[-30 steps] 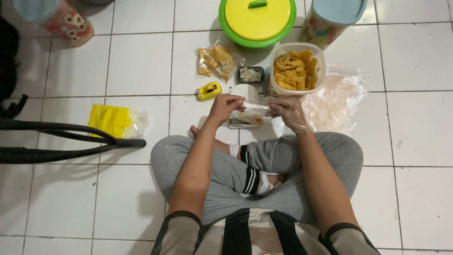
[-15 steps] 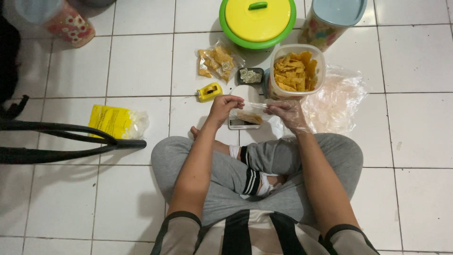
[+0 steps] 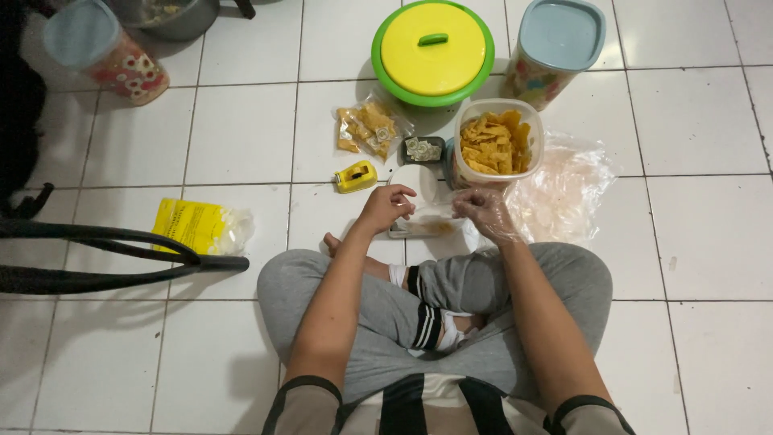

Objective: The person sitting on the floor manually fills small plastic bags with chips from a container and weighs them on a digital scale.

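I sit cross-legged on a white tiled floor. My left hand [image 3: 388,207] and my right hand [image 3: 483,213], the right one in a thin clear plastic glove, both grip a small clear plastic bag [image 3: 435,214] stretched between them. Under the bag sits a small white scale [image 3: 417,228]; some yellow chips show through the bag. Just beyond my right hand stands an open clear tub of yellow chips [image 3: 495,145].
A filled chip bag [image 3: 369,129], a small dark tray of labels [image 3: 422,149] and a yellow tape dispenser [image 3: 355,176] lie ahead left. A green pot with yellow lid [image 3: 433,50], two lidded jars [image 3: 555,48] [image 3: 105,56], loose clear plastic [image 3: 568,189], a yellow packet [image 3: 201,227], black chair legs [image 3: 105,258].
My hands have stayed over the scale and shifted only slightly, drawing the small bag a bit wider between them.
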